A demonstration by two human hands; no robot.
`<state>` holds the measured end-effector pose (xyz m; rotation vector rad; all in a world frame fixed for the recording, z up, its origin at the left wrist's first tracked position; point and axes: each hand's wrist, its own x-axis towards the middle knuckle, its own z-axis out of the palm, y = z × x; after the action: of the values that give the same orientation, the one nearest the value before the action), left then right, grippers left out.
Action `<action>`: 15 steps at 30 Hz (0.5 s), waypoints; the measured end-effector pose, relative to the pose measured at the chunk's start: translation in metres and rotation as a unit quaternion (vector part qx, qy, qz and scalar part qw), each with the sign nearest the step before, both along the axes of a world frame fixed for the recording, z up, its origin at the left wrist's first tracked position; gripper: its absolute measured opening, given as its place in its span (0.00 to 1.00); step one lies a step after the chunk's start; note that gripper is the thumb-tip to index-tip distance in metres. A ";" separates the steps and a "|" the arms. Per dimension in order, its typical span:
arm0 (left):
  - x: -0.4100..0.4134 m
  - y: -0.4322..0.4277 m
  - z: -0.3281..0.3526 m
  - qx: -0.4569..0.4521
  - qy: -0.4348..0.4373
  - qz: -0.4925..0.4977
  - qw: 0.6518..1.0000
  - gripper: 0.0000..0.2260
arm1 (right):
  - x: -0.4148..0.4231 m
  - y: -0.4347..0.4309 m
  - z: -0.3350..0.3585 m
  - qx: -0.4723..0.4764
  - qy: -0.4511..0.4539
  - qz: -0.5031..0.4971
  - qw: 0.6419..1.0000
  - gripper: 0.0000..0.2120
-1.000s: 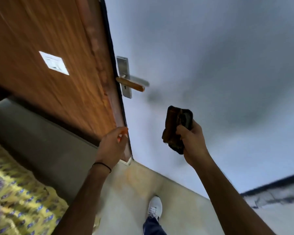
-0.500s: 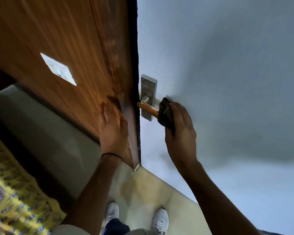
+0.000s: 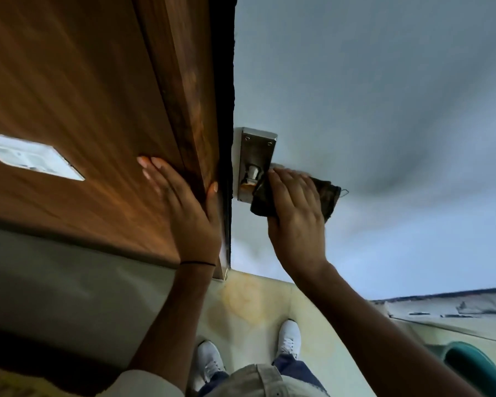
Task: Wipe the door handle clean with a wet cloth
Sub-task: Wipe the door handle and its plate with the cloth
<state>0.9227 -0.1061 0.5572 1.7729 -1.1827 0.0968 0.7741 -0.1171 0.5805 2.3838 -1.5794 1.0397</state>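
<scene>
A silver door handle plate (image 3: 257,147) is fixed on the grey-blue door face, close to the door's edge. Its lever (image 3: 251,179) is mostly hidden under a dark cloth (image 3: 328,196). My right hand (image 3: 295,213) grips that cloth and wraps it around the lever. My left hand (image 3: 184,207) lies flat on the brown wooden door (image 3: 78,104), fingers spread, thumb hooked over the door's edge.
A white label (image 3: 26,157) is stuck on the wooden door at left. My white shoes (image 3: 289,336) stand on the pale stained floor below. A teal round container (image 3: 470,368) sits at the lower right. The grey-blue surface (image 3: 384,110) fills the right side.
My right hand has slid the cloth along the lever toward the plate and now covers most of it. My left hand has shifted up the door. The view has moved closer.
</scene>
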 end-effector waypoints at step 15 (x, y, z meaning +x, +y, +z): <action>0.002 0.002 0.001 -0.021 0.032 -0.017 0.999 0.39 | 0.015 0.005 0.007 0.010 -0.015 0.012 1.000 0.20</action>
<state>0.9243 -0.1039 0.5579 1.7057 -1.1558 0.0442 0.7896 -0.1125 0.5878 2.4172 -1.5807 1.0760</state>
